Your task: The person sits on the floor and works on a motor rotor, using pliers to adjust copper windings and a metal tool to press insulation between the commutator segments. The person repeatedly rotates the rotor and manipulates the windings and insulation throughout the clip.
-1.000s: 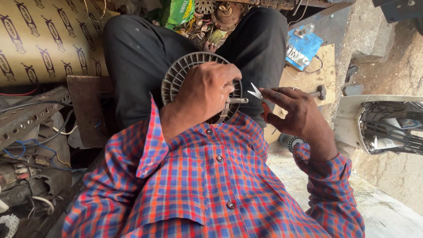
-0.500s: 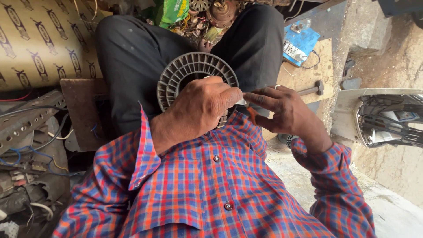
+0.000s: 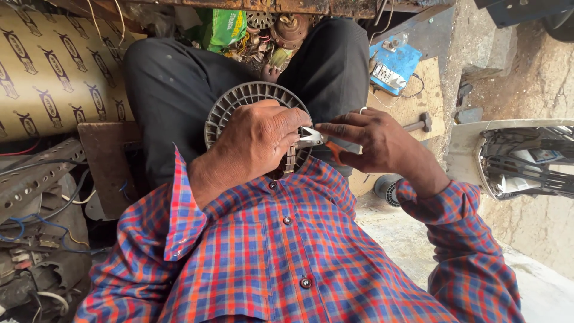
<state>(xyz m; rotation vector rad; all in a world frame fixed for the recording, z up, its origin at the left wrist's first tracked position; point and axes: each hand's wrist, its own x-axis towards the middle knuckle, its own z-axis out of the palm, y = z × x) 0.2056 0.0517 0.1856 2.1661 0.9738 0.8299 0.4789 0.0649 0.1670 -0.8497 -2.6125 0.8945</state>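
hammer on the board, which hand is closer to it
Right. The right hand, holding pliers, is just beside the hammer; the left hand rests on the round fan wheel, farther away.

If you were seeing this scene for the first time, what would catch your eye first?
Probably the round grey fan wheel at the centre, resting on the lap with the left hand spread over it. Just right of it, the right hand brings orange-handled pliers to the wheel's edge. Below, the red and blue checked shirt fills the foreground.
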